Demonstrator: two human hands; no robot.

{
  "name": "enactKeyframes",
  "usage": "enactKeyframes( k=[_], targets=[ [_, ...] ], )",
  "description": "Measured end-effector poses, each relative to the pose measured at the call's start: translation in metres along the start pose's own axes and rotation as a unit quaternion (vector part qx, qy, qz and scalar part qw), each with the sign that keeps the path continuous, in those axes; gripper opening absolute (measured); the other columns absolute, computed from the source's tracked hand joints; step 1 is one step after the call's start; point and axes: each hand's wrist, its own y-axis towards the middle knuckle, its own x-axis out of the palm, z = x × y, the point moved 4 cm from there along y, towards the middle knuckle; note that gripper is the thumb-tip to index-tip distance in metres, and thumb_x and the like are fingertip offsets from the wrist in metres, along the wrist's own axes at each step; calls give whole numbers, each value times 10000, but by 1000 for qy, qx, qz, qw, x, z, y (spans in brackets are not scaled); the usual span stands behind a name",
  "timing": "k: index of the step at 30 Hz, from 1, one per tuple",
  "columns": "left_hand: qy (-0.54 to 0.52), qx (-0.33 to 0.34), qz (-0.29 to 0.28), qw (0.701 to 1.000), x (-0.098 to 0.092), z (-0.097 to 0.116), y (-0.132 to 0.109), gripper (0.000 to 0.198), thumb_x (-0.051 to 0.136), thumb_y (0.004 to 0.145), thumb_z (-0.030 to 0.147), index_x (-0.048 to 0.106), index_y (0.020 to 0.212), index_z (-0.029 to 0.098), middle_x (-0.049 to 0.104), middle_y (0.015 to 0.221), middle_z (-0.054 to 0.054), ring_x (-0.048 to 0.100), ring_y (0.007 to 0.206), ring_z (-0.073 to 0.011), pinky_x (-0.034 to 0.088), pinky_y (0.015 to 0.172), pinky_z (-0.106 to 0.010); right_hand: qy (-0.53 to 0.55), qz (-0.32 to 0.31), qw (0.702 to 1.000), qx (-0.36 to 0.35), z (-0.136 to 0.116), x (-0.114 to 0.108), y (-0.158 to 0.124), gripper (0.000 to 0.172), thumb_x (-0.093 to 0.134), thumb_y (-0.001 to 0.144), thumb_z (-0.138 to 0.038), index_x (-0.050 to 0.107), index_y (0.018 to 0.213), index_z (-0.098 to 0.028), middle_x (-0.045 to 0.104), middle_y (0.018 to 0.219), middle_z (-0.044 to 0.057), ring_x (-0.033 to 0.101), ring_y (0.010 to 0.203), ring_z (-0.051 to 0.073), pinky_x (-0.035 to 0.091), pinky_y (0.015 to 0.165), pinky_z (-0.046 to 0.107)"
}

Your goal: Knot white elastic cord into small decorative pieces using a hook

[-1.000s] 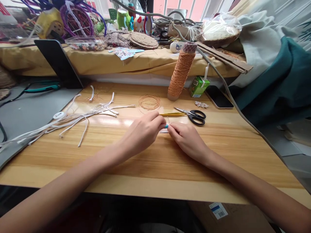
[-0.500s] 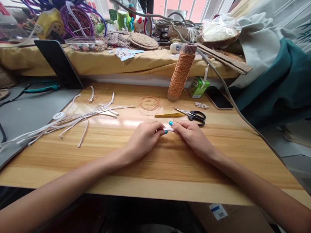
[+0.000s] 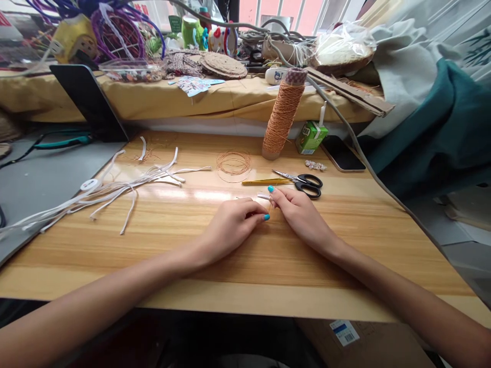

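My left hand (image 3: 235, 223) rests on the wooden table (image 3: 245, 266) with its fingers curled in, thumb tip against my right hand. My right hand (image 3: 297, 212) pinches a small white strip piece (image 3: 263, 196) between thumb and forefinger, just above the tabletop. A thin orange thread runs down near the fingers. Behind the hands lie a gold tool (image 3: 266, 181), black-handled scissors (image 3: 303, 181) and a coil of orange thread (image 3: 233, 163).
A tall orange thread spool (image 3: 282, 115), a green juice carton (image 3: 311, 137) and a phone (image 3: 343, 155) stand at the back right. White strips (image 3: 115, 186) spread over the left. A cluttered shelf and a tilted tablet (image 3: 89, 101) sit behind.
My left hand let go of the white piece and slid back toward me. My right hand kept the piece and lifted it slightly forward.
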Motion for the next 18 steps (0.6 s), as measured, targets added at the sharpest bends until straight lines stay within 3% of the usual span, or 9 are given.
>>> enactKeyframes(
  k=[2, 4, 7, 11, 14, 16, 18],
  targets=[
    [-29, -39, -8, 999, -2, -5, 2, 119, 518, 777, 119, 634, 770, 146, 662, 772, -12, 584, 702, -117, 443, 651, -217, 42, -8, 999, 6, 0, -1, 1, 335, 358, 854, -311, 351, 542, -188, 349, 521, -44, 333, 508, 89, 279, 517, 235],
    [4, -35, -2, 999, -5, -7, 4, 117, 520, 777, 120, 633, 757, 140, 654, 742, -16, 573, 677, -119, 436, 627, -218, 50, -36, 998, 1, -2, 0, 0, 338, 364, 848, -305, 323, 533, -190, 306, 507, -52, 289, 480, 82, 255, 489, 236],
    [159, 63, 34, 985, -13, -4, 5, 158, 477, 809, 134, 624, 752, 123, 617, 711, -44, 537, 661, -135, 417, 606, -239, -40, -72, 996, -42, -6, 3, -2, 327, 368, 843, -276, 321, 533, -184, 332, 520, -42, 310, 498, 84, 239, 493, 239],
    [390, 214, 48, 894, -13, 7, 1, 228, 404, 835, 113, 605, 729, 118, 586, 706, -62, 504, 687, -175, 392, 622, -287, -261, -65, 956, -121, -5, 9, -4, 293, 366, 832, -213, 367, 542, -174, 430, 533, -12, 348, 517, 100, 216, 513, 260],
    [440, 264, 49, 857, -9, 14, -4, 235, 396, 820, 79, 589, 690, 117, 580, 687, -58, 496, 668, -179, 384, 617, -298, -375, -33, 914, -154, -1, 12, -6, 271, 340, 843, -204, 443, 595, -166, 511, 588, 27, 390, 533, 120, 202, 509, 275],
    [413, 259, 49, 872, -6, 15, -5, 231, 406, 815, 84, 586, 673, 116, 583, 682, -61, 499, 664, -178, 389, 617, -298, -412, -16, 896, -166, -1, 13, -7, 276, 321, 852, -192, 476, 626, -158, 538, 611, 46, 418, 542, 130, 206, 509, 281],
    [329, 219, 38, 918, -3, 13, -5, 223, 417, 816, 100, 599, 687, 111, 595, 689, -67, 511, 663, -168, 404, 622, -287, -418, -1, 892, -173, -2, 14, -9, 279, 312, 857, -182, 486, 641, -155, 544, 619, 51, 431, 547, 137, 218, 512, 282]
  ],
)
